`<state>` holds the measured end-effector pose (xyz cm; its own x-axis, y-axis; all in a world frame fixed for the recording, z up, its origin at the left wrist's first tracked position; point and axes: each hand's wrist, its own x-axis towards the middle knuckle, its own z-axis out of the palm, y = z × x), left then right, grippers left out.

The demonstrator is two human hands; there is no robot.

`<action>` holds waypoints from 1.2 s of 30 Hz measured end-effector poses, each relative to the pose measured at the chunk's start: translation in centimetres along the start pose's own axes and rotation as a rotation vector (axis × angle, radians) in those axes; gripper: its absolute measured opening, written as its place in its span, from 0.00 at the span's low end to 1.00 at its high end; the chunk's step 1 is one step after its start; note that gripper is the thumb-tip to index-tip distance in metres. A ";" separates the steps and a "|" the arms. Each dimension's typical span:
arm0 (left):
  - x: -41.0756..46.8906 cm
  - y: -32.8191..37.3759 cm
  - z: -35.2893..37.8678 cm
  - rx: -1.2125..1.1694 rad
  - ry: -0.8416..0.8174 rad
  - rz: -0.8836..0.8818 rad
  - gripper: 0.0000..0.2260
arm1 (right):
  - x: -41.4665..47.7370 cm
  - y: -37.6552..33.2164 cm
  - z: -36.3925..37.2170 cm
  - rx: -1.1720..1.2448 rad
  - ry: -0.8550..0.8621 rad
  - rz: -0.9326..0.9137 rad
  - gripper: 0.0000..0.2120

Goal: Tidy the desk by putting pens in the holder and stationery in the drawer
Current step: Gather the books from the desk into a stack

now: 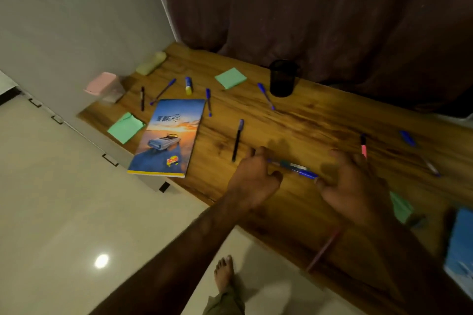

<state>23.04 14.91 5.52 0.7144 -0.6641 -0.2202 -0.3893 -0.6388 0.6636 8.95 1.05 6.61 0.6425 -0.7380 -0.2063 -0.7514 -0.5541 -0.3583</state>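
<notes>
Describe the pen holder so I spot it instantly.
Find the long wooden desk and follow its far edge along the dark curtain. The black mesh cylindrical cup stands upright there; the blue pen and green note pad beside it lie flat.

Wooden desk (320,120) with scattered pens (266,96), green note pads (230,78), a notebook (169,138), a black holder (282,78).

Both forearms reach forward, left hand (252,176) pinching blue pen (294,167), right hand (350,186) fingers spread, blurred
</notes>
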 end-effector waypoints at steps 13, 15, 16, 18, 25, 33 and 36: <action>5.3 -14.0 -12.2 -0.050 0.119 -0.174 0.21 | 5.2 -19.1 6.8 -0.017 -0.167 -0.163 0.32; 5.7 -16.2 -13.6 -0.046 0.127 -0.197 0.21 | 5.6 -21.5 8.5 0.052 -0.224 -0.178 0.31; 5.9 -17.4 -14.2 -0.032 0.139 -0.208 0.21 | 5.8 -22.6 9.4 0.088 -0.255 -0.173 0.30; 6.1 -19.8 -15.3 0.024 0.177 -0.240 0.22 | 6.2 -24.4 11.4 0.131 -0.295 -0.172 0.27; 5.3 -29.2 -17.5 0.146 0.220 -0.522 0.26 | 6.7 -28.8 16.9 0.249 -0.419 -0.126 0.21; 6.3 -30.4 -18.7 -0.105 0.199 -0.516 0.24 | 7.3 -29.8 18.5 0.291 -0.386 -0.069 0.10; 6.7 -30.2 -19.6 -0.381 0.129 -0.422 0.16 | 7.4 -29.5 18.7 0.365 -0.407 -0.018 0.12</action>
<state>50.97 37.35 -1.93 0.8367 -0.3142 -0.4486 0.1643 -0.6374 0.7528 38.68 19.09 -1.38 0.7152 -0.4808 -0.5073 -0.6856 -0.3414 -0.6430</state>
